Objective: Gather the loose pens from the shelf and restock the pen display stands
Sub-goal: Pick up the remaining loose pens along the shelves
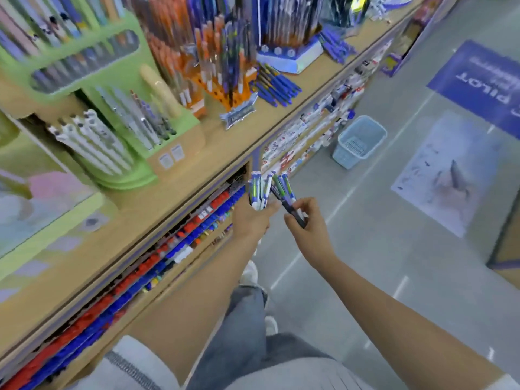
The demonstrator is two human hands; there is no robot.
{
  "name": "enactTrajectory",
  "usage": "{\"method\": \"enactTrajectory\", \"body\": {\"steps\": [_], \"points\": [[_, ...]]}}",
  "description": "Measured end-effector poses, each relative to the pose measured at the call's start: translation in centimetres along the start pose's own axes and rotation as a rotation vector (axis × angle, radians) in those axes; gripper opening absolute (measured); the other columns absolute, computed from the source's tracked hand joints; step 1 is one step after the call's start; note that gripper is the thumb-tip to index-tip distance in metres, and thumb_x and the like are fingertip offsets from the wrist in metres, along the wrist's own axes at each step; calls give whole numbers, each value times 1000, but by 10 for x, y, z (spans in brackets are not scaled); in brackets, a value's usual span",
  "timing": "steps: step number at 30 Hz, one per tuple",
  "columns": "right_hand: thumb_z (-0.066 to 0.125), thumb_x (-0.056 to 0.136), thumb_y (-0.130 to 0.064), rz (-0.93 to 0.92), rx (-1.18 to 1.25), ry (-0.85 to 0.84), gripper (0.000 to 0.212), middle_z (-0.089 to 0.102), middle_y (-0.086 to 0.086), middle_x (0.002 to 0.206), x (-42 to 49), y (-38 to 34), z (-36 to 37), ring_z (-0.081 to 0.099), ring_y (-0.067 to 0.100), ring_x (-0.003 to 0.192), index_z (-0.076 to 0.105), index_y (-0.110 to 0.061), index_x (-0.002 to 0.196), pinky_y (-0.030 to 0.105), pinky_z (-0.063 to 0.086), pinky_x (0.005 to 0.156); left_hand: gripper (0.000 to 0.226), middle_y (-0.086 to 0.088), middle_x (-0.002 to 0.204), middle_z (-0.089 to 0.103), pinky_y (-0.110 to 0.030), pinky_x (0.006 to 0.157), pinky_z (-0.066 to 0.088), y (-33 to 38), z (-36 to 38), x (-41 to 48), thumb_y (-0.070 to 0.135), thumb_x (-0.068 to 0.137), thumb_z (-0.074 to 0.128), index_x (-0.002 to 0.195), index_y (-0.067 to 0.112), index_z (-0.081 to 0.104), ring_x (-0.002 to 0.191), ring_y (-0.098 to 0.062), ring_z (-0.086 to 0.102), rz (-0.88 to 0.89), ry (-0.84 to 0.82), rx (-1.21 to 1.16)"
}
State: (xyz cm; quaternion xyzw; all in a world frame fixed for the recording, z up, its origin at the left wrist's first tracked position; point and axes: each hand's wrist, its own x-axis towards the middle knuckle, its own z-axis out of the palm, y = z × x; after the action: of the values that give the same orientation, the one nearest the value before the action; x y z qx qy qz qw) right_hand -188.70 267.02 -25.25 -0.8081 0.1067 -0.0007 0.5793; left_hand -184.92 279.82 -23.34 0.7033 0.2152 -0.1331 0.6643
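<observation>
I see the left hand point(251, 220) gripping a splayed bunch of pens point(257, 190) past the shelf point(225, 144) edge and the right hand point(308, 225) pinching one dark pen point(285, 205); the loose fan could slip and drop pens onto the floor point(365, 226).

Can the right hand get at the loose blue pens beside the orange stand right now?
Probably not straight away: the right hand is pinching a dark pen. The blue pens lie uncovered near the shelf edge, so the path looks free.
</observation>
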Motion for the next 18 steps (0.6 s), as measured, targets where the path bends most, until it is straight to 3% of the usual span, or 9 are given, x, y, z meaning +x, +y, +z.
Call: {"method": "enactTrajectory", "body": {"steps": [5,9,11,18], "points": [[58,82,-21,-11,36,97,17,54,-4,93,74,1,-18,49,6,81,47,-17,95,22,40,71,20,3,48,50,-18,37,32,39,55,66,15,79,77,91,11,62,33,-10,36,26,-97,26],[62,88,-8,5,51,165,20,53,-7,91,135,-2,-40,50,1,80,47,-14,99,23,42,75,25,-1,54,51,-19,37,31,74,94,116,17,78,77,96,11,61,36,-13,38,32,-188,68],[63,88,-11,28,68,182,22,54,-10,91,161,-4,-52,51,-1,79,47,-16,101,23,43,75,27,-2,60,53,-20,37,34,88,113,137,16,79,77,97,12,58,38,-13,40,48,-230,101],[49,87,-35,137,209,84,17,53,-5,92,251,4,-106,43,9,62,45,-29,103,29,37,63,34,-1,66,57,-22,40,37,132,187,199,10,79,75,109,11,59,40,-12,41,44,-278,121]]}}
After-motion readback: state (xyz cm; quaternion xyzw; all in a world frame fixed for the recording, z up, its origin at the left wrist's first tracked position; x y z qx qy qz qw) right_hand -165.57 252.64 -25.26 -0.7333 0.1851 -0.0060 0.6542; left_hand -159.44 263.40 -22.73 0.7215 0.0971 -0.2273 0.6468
